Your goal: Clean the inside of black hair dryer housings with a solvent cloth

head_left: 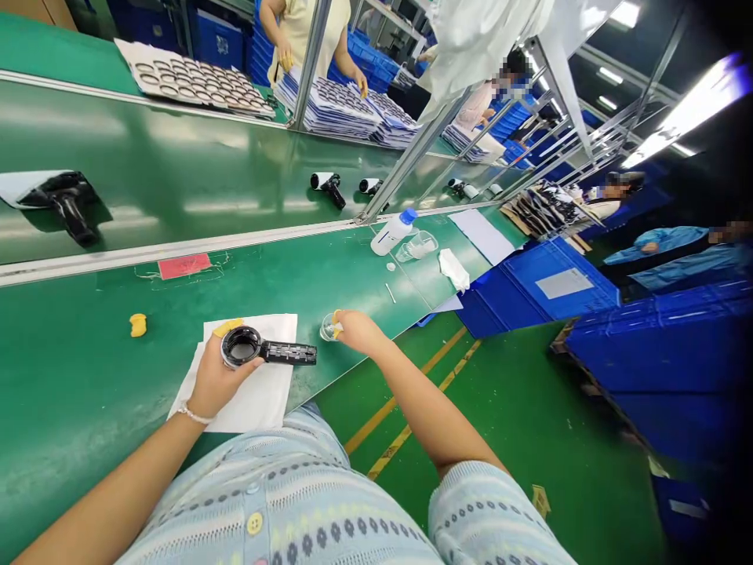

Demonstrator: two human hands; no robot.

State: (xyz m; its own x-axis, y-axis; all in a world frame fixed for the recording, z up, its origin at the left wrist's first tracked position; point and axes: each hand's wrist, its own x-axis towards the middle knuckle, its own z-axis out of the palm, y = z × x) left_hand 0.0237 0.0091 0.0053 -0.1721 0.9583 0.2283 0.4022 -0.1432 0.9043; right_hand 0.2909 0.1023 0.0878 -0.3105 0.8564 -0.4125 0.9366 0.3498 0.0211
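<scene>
Left hand point(212, 382), lower left of centre: grasping one black shell point(289, 352), a round ring with a straight handle, the ring within the fingers and the handle pointing right across the frame; a yellow cover on a fingertip. The shell is held over a sheet of white paper point(271, 404) at the near edge of a green table point(76, 400). Right hand point(358, 331), centre of frame: fingertips, also yellow-covered, at the mouth of a small clear cup point(326, 328); whether they pinch anything cannot be told. On the table, left: one crumpled yellow piece point(138, 325); above it to the right, one red label point(184, 266). On the table, right of centre: one white bottle point(389, 237) with a blue cap, beside a clear plastic container point(419, 246); one white cloth point(454, 270); one thin white stick point(391, 293). Across the upper middle: a green belt point(229, 180) bearing black-and-white hair dryers point(329, 188), with a larger-looking black one point(74, 205) at far left. Upper left: a tray of rings point(194, 83). Top centre: a co-worker point(309, 39), hands at stacked trays point(335, 110). Right: blue crates point(547, 275).
</scene>
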